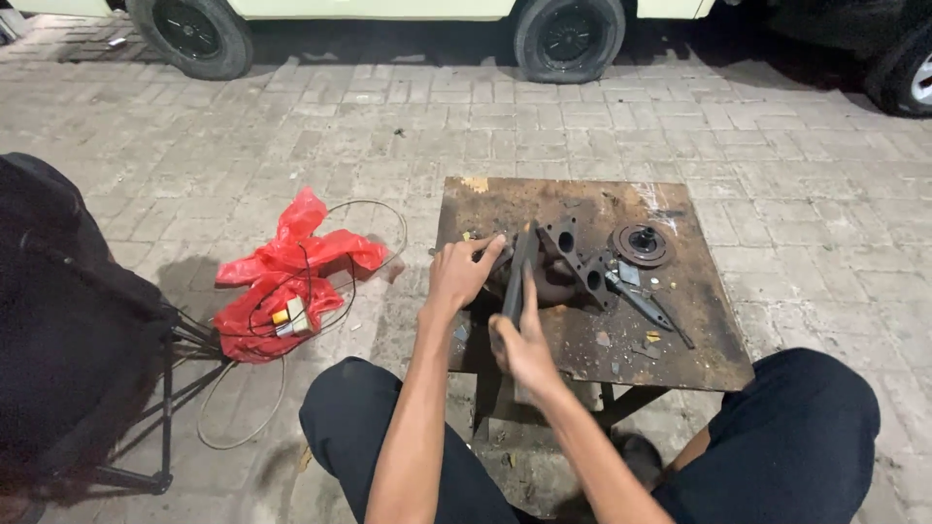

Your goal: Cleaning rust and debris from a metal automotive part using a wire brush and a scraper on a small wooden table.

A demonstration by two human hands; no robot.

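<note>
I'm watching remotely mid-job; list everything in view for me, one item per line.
Metal table: one, rusty brown, centre on the pavement.
Metal part with round holes: one, dark grey, middle of the table.
Round disc: one, dark, table's right rear.
Long tools: apparently two, dark, right of the metal part.
File: one, dark, held over the part's left end.
Plastic bag: one, red, on the pavement left of the table.
Wire loop: thin, dark, around the bag.
Stand: one, black, far left.
Car wheels: three, black, top edge.
Left hand: flat on the part's left end.
Right hand: grip closed on the file.
</note>
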